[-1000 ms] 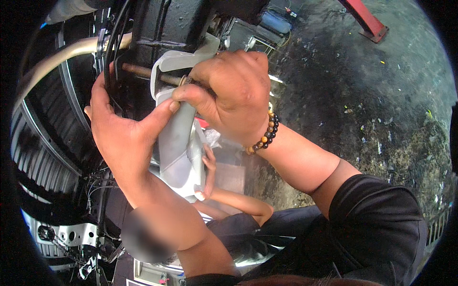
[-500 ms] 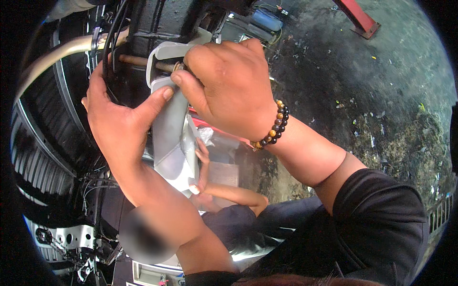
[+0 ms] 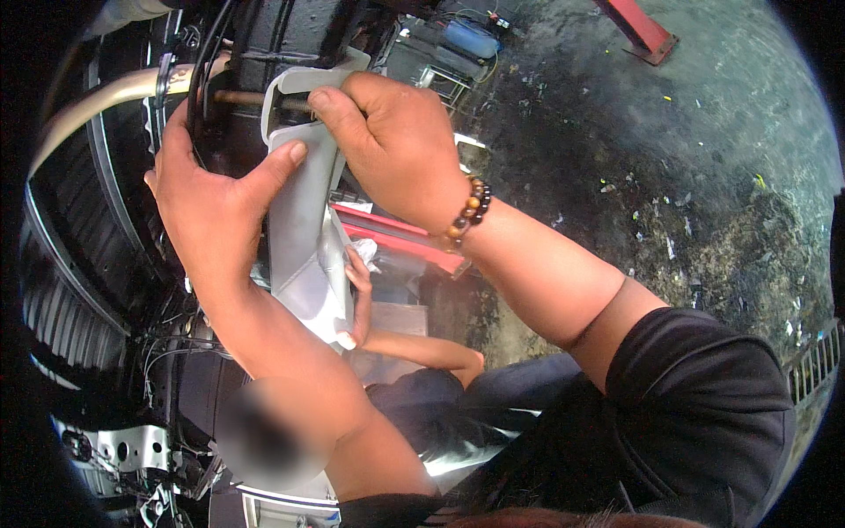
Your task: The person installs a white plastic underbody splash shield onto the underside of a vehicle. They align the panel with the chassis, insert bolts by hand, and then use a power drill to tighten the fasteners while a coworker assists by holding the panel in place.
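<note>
the right hand [image 3: 396, 136] is closed on the end of a long, rusty metal bolt [image 3: 242, 98], which crosses the upper part of a grey, bent metal bracket [image 3: 304, 198]. the left hand [image 3: 216, 207] is spread open, its thumb at the bracket.

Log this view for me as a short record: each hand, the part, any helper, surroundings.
Left hand: spread, thumb at the grey metal bracket, fingers up by the black cables
Right hand: closed at the near end of the rusty threaded bolt, fingertips partly hidden
Bolt: runs through the upper part of the bracket
Helper: another person's hand at the bracket's lower end
Surroundings: red steel post and blue tank, upper right
</note>
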Demonstrator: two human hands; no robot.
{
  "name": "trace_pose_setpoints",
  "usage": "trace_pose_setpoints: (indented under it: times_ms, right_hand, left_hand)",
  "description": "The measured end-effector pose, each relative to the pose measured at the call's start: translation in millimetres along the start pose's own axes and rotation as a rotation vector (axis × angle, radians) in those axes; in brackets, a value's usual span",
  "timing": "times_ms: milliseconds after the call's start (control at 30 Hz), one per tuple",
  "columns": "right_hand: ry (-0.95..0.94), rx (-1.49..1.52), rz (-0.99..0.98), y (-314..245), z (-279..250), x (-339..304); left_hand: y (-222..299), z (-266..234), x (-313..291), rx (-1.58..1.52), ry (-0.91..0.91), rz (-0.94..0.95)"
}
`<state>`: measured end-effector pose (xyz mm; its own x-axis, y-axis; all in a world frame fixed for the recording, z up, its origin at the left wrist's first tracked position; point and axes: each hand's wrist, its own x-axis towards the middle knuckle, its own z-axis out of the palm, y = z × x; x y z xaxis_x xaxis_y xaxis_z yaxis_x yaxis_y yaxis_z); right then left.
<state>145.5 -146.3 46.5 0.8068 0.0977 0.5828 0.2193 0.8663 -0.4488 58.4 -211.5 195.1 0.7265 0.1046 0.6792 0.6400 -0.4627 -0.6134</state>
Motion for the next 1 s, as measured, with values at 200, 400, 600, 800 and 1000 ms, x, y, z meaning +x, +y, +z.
trace_pose_setpoints:
  times_ms: [200, 400, 600, 800, 1000]
  right_hand:
    - [0.307, 0.151, -0.209, 5.6, 13.7, -1.5]
    - [0.179, 0.082, -0.281, 7.7, 1.8, -9.9]
    - [0.169, 0.329, -0.102, 4.3, 2.5, -8.9]
    - [0.235, 0.058, -0.274, 15.6, 5.9, -6.2]
    - [0.258, -0.019, -0.301, 17.2, 9.2, -5.3]
  left_hand:
    - [-3.5, 1.2, 0.7, 0.009, 0.019, 0.057]
    - [1.2, 0.2, -0.7, -0.02, -0.011, 0.007]
    - [-2.4, 2.1, -1.0, -0.058, -0.022, -0.005]
    - [-6.5, 4.2, 0.4, -0.067, -0.022, -0.003]
    - [-4.6, 5.4, 1.0, -0.073, -0.015, 0.005]
